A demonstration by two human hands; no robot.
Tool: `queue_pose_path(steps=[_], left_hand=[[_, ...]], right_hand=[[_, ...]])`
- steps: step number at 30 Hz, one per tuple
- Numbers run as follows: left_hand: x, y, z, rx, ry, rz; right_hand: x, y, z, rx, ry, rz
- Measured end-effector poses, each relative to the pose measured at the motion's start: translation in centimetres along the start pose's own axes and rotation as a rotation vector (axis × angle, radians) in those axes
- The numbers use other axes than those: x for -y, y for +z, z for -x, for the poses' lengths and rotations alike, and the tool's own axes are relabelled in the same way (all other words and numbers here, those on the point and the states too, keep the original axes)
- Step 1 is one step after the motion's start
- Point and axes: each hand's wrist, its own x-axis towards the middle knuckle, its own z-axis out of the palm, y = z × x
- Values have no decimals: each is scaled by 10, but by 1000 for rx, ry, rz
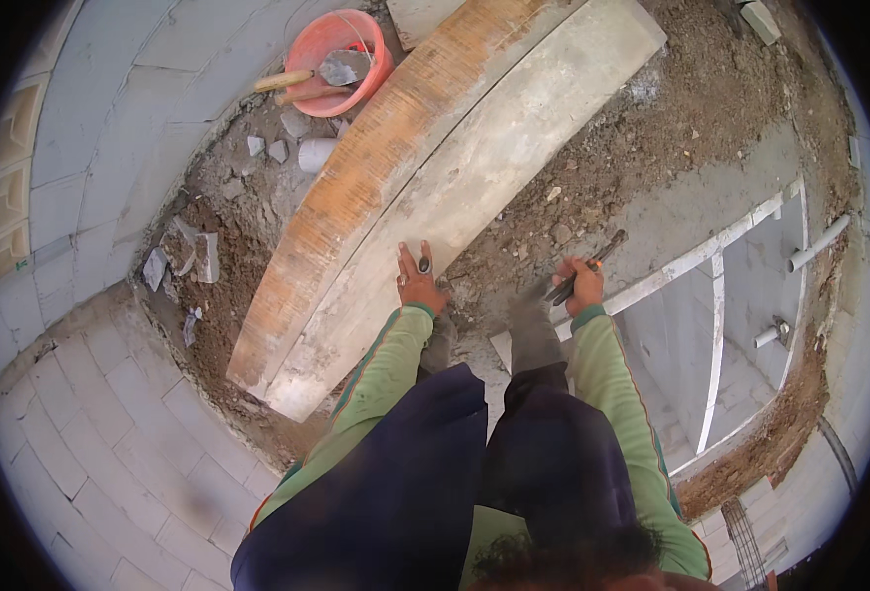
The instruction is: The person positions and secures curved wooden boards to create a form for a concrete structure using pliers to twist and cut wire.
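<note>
My left hand [418,284] lies flat with its fingers apart on a long pale board [454,187], and a dark ring shows on one finger. Alongside that board runs an orange-brown wooden board [356,187], with a narrow dark gap between the two. My right hand [584,286] is closed around a dark hand tool [612,246] with a bit of orange on it. It looks like pliers, though the fingers cover its middle. This hand is over the soil, close to the corner of a white-edged pit [676,268].
At the far left of the boards stands a pink bucket [324,41] holding a trowel [344,67] and wooden-handled tools. Broken block pieces [198,256] lie by the grey block wall [110,128]. A pipe [819,243] sticks out over the pit's right side.
</note>
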Motion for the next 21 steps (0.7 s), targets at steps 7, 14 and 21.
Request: queue_pose_path(steps=[7, 14, 21], left_hand=[[-61, -12, -89, 57, -300, -88], [-55, -14, -84, -30, -235, -113], [-147, -9, -68, 23, -220, 69]], right_hand=[[-45, -156, 33, -68, 162, 68], [-9, -246, 25, -137, 156, 290], [91, -234, 12, -34, -566, 988]])
